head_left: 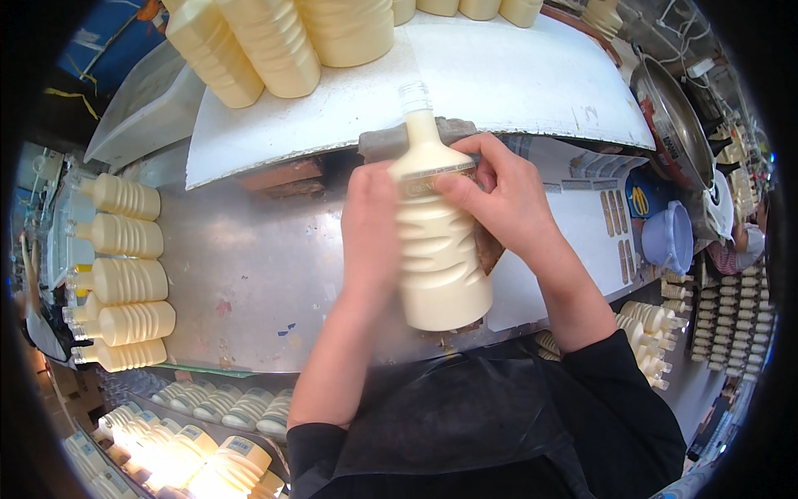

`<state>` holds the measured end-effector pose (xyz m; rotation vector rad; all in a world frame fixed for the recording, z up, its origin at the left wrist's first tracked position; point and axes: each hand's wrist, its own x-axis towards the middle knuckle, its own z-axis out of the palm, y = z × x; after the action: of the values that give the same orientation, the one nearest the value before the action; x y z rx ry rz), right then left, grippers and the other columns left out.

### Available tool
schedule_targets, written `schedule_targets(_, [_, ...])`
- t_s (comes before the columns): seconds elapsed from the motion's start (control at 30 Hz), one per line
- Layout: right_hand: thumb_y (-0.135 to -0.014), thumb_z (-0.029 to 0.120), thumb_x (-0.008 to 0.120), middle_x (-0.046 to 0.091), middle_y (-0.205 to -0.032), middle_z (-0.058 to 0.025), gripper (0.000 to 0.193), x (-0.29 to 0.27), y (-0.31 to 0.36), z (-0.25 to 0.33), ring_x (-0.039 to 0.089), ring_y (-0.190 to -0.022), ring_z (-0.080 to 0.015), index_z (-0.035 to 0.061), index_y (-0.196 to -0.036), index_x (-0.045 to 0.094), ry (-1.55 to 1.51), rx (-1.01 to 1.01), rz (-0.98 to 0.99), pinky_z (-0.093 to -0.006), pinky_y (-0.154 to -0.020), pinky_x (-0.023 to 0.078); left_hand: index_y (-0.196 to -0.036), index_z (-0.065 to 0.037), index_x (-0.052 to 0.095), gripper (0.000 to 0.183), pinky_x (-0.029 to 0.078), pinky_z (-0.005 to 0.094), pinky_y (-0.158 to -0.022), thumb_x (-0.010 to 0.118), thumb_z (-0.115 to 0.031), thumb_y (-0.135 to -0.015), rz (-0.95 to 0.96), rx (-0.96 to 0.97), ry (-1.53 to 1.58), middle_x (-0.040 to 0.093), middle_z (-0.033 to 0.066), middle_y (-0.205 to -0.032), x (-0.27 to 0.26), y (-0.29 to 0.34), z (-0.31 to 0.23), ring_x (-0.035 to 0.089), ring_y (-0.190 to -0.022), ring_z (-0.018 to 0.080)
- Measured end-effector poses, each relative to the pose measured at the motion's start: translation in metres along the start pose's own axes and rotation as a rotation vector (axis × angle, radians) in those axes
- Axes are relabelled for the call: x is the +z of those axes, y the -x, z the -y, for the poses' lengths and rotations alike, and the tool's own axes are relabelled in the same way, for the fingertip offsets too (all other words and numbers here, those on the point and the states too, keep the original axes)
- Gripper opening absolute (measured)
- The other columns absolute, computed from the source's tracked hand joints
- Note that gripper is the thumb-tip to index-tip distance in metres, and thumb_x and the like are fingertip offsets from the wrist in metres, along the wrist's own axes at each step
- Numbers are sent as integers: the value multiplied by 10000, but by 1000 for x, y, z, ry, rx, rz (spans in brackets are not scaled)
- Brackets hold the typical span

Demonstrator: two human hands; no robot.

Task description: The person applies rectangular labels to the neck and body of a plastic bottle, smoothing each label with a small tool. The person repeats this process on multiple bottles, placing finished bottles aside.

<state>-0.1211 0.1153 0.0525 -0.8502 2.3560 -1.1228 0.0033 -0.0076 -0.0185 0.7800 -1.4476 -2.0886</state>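
A cream ribbed bottle (442, 303) with a clear threaded neck lies in front of me, neck pointing away, its upper part over a grey padded support (378, 148). Across its shoulder runs a narrow grey printed strip (428, 173). My right hand (503, 187) is closed on the bottle's right shoulder, with the thumb pressed at the strip and the forefinger bent above it. Against the bottle's left side is my left hand (370, 224), curled but smeared by motion; its fingertips are mostly hidden.
Several similar bottles (129, 279) lie along the left table edge; others (349, 33) stand on the white board (524, 75) at the back. To the right are a sheet with strips (573, 216), a lilac bucket (667, 237) and a metal pan (673, 125). More bottles (187, 457) fill the lower left.
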Motion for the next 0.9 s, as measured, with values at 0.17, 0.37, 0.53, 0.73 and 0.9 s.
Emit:
schedule_targets(0.17, [-805,476,780,633,-754,-65,549,-3,-2,-6,628,-704,-207,42,-1126,679,-26,5,33,-351,-672,505,-1239,-7,541,426,465,361,-994,564,-385,-1044,-65,128,-196,584,161,-1212,5,1,-1,580,-1121,237])
schedule_targets(0.37, [-801,462,805,494,-698,7,538,5,1,-6,472,-655,-101,59,-1136,683,40,-68,-52,-280,-594,395,-1241,0,530,428,448,382,-1010,578,-371,-1032,-6,200,-277,559,161,-1210,6,0,2,564,-1126,259])
schedule_targets(0.53, [-793,480,806,490,-690,1,546,8,1,-7,472,-648,-107,59,-1117,682,44,-86,-76,-287,-589,392,-1247,6,529,435,444,380,-1013,548,-380,-1048,9,213,-246,554,167,-1222,2,-1,6,552,-1148,248])
schedule_targets(0.73, [-795,449,804,664,-834,-102,558,0,3,6,645,-766,-183,14,-1118,667,33,-13,-16,-320,-710,499,-1295,-19,521,396,465,336,-999,439,-360,-1110,66,11,49,570,131,-1276,-3,1,-3,559,-1149,195])
schedule_targets(0.9, [-792,420,807,732,-849,-117,538,-1,1,7,696,-763,-177,1,-1100,668,-4,11,5,-319,-727,540,-1330,-46,481,366,490,300,-949,450,-346,-1123,6,27,187,583,82,-1254,-1,2,2,564,-1091,131])
